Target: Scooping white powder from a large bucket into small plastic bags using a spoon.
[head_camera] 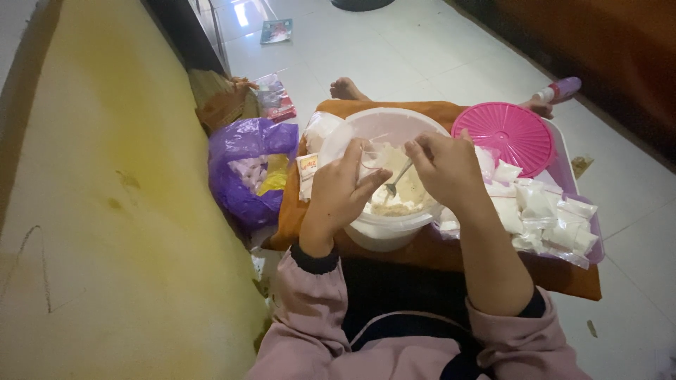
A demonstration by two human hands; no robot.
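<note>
A round translucent white tub (pixel 394 127) of pale powder sits on my lap, on an orange cloth (pixel 429 250). My left hand (pixel 338 193) holds a small clear plastic bag (pixel 371 156) over the tub. My right hand (pixel 445 167) grips a metal spoon (pixel 396 179), whose bowl dips toward the powder just below the bag. Both hands hover above the tub's near side.
A tray (pixel 567 158) at my right holds several small filled white packets (pixel 546 211) and a pink round lid (pixel 504 134). A purple plastic bag (pixel 246 158) with packets lies at my left against a yellow wall (pixel 105 197). Bare feet (pixel 346 89) and a bottle (pixel 558 90) rest on the white tile floor beyond.
</note>
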